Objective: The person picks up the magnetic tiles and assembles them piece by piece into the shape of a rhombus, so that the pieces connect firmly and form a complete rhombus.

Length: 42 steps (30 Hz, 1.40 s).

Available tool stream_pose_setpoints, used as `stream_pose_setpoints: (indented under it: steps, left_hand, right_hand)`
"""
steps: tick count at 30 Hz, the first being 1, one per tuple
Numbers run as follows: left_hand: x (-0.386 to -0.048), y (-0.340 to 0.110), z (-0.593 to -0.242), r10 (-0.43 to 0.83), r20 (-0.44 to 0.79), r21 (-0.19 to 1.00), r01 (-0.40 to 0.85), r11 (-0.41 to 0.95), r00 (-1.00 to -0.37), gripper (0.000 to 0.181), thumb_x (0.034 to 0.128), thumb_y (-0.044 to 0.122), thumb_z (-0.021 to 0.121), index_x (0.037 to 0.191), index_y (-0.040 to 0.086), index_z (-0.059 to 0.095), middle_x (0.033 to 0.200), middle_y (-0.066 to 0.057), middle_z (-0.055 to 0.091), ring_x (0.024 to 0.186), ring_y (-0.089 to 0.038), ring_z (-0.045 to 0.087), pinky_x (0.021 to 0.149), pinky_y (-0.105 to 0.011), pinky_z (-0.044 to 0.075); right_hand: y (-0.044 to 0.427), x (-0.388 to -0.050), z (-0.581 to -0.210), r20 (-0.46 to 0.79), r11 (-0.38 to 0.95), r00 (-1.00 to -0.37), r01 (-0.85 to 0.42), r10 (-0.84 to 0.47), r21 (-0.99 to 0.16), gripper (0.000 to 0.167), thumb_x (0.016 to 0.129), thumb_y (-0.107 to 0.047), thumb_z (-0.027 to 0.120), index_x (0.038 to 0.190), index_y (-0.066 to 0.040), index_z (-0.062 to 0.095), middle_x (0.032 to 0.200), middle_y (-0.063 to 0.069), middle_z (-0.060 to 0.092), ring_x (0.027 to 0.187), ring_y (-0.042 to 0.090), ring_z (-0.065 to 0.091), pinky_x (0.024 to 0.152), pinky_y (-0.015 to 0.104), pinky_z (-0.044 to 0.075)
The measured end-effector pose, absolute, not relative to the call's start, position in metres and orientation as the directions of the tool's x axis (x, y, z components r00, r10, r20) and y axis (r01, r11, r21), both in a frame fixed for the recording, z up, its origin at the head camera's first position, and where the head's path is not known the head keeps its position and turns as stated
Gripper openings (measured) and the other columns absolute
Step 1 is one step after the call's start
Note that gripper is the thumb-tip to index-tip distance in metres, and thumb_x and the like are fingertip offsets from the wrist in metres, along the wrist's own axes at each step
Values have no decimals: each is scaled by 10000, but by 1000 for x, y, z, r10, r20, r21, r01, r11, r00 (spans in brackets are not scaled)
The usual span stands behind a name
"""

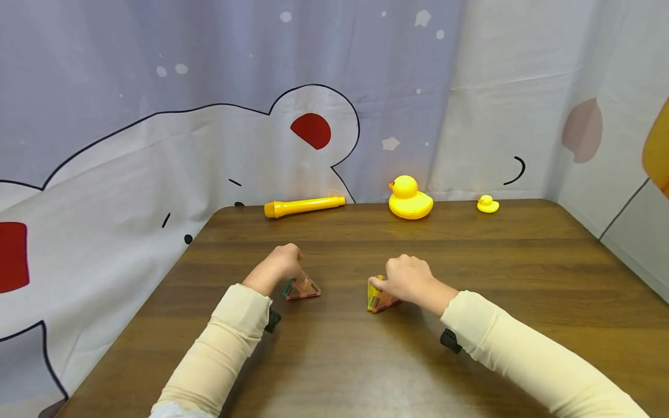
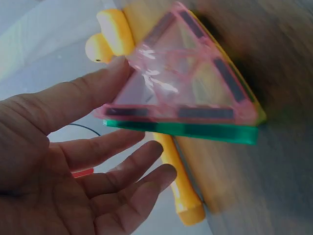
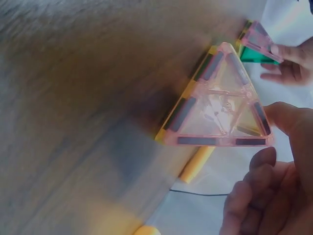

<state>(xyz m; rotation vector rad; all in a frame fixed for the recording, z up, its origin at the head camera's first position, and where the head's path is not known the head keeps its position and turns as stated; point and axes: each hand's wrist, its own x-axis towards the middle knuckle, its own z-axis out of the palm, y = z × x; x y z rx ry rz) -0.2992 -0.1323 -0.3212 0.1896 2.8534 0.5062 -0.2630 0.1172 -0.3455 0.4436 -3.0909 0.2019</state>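
Note:
My left hand [image 1: 279,266] pinches the top of a small pyramid of translucent magnetic tiles [image 1: 304,289], left of the table's middle. In the left wrist view a pink triangular tile [image 2: 161,85] faces me, with a green tile [image 2: 195,132] below it and a yellow edge behind. The thumb is at a pink corner, the other fingers by the green side. My right hand [image 1: 410,278] pinches a second tile pyramid [image 1: 385,299], pink with a yellow side. Its pink triangular tile [image 3: 220,107] shows its frame and dark magnets. The two pyramids stand apart.
Along the back edge of the brown wooden table [image 1: 334,360] lie a yellow toy microphone [image 1: 305,206], a large yellow duck [image 1: 410,203] and a small yellow duck [image 1: 488,204]. A printed curtain [image 1: 219,157] hangs right behind and beside the table.

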Motion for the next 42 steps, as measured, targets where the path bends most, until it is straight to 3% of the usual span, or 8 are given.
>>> stream_pose_setpoints:
  steps: [5, 8, 18, 26, 37, 42]
  left_hand:
    - [-299, -135, -326, 161, -222, 304, 88, 948, -962, 270, 641, 194, 773, 795, 27, 626, 777, -55, 579, 776, -202, 509, 657, -330, 428]
    - [-298, -134, -327, 164, -223, 294, 94, 951, -961, 277, 626, 213, 786, 742, 36, 607, 733, -43, 574, 750, -199, 511, 653, -328, 427]
    - [-294, -117, -330, 203, -213, 285, 138, 949, -956, 280, 625, 221, 786, 756, 47, 609, 706, -34, 578, 714, -189, 530, 653, -332, 431]
    - [-286, -96, -332, 252, -203, 256, 197, 946, -946, 363, 626, 242, 784, 893, 55, 625, 740, -9, 574, 700, -168, 518, 619, -334, 432]
    - [-279, -71, -335, 368, -167, 288, 312, 905, -915, 265, 599, 238, 800, 767, 118, 634, 676, 40, 554, 661, -135, 498, 583, -298, 409]
    - [-277, -62, -337, 403, -150, 303, 346, 888, -903, 332, 605, 232, 797, 876, 106, 654, 722, 37, 564, 697, -133, 499, 633, -294, 418]
  right_hand:
    - [128, -263, -342, 19, 961, -967, -254, -253, -107, 501, 746, -512, 548, 447, -139, 401, 491, -34, 313, 467, 152, 397, 387, 290, 313]
    - [137, -264, -341, 6, 967, -972, -235, -236, -96, 481, 726, -501, 559, 449, -140, 403, 504, -32, 300, 478, 153, 386, 391, 287, 304]
    - [149, -265, -338, -31, 974, -979, -199, -203, -105, 465, 712, -519, 579, 499, -127, 447, 522, -24, 353, 502, 159, 408, 411, 287, 300]
    - [151, -263, -333, -47, 972, -977, -204, -210, -116, 444, 693, -474, 630, 475, -132, 450, 515, -23, 346, 491, 153, 384, 409, 286, 293]
    - [155, -263, -326, -102, 971, -968, -220, -229, -92, 409, 686, -473, 662, 515, -137, 502, 541, -22, 374, 515, 148, 382, 431, 290, 287]
    - [156, -262, -324, -109, 962, -958, -255, -266, -101, 367, 673, -445, 685, 500, -169, 516, 528, -52, 405, 514, 129, 371, 431, 288, 260]
